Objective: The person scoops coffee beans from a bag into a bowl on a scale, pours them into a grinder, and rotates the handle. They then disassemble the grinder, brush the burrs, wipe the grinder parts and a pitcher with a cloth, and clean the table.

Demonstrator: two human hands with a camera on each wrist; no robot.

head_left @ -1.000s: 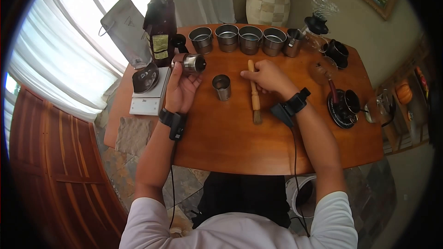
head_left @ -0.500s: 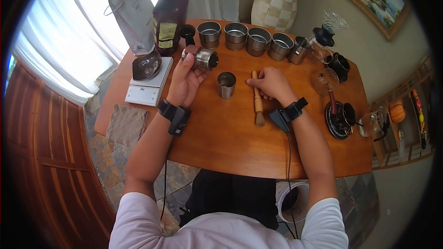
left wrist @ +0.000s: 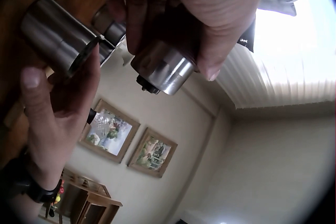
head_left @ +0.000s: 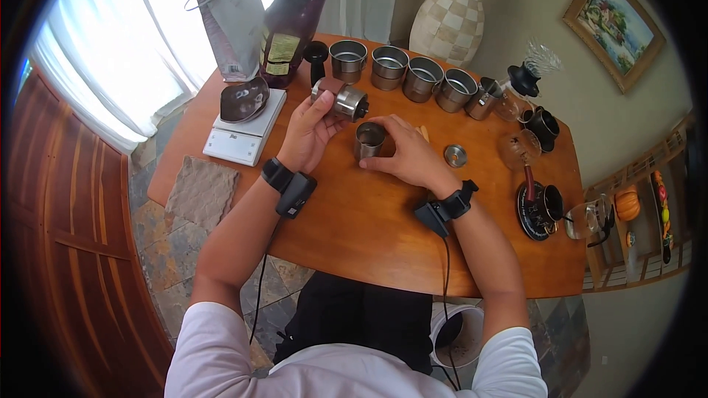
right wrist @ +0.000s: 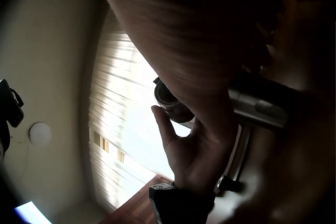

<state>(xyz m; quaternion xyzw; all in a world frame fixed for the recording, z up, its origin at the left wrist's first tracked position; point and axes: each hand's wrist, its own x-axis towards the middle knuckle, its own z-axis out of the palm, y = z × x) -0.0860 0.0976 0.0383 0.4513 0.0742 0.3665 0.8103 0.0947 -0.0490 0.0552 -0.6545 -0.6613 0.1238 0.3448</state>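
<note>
My left hand [head_left: 310, 129] holds a steel cylinder with a brown band [head_left: 348, 101] sideways, its dark-tipped end facing right; the left wrist view shows its shiny end [left wrist: 168, 71] below the fingers. Just right of it, a small steel cup [head_left: 369, 141] stands upright on the wooden table [head_left: 332, 214]. Thumb and fingers of my right hand [head_left: 413, 155] curve round this cup from the right. Only a bit of the wooden brush handle [head_left: 423, 133] shows behind that hand. A small round metal piece [head_left: 456, 155] lies to its right.
Several steel cups [head_left: 389, 66] line the back edge. At left are two bags [head_left: 291, 29], a white scale [head_left: 240, 140] holding a dark dish [head_left: 245, 99], and a cloth [head_left: 203, 191]. Glassware and a dark cup on a saucer [head_left: 544, 210] stand at right.
My right hand has let go of the brush and moved left to the small cup. The round metal piece has come into view. My left hand still holds the cylinder; the camera view has shifted.
</note>
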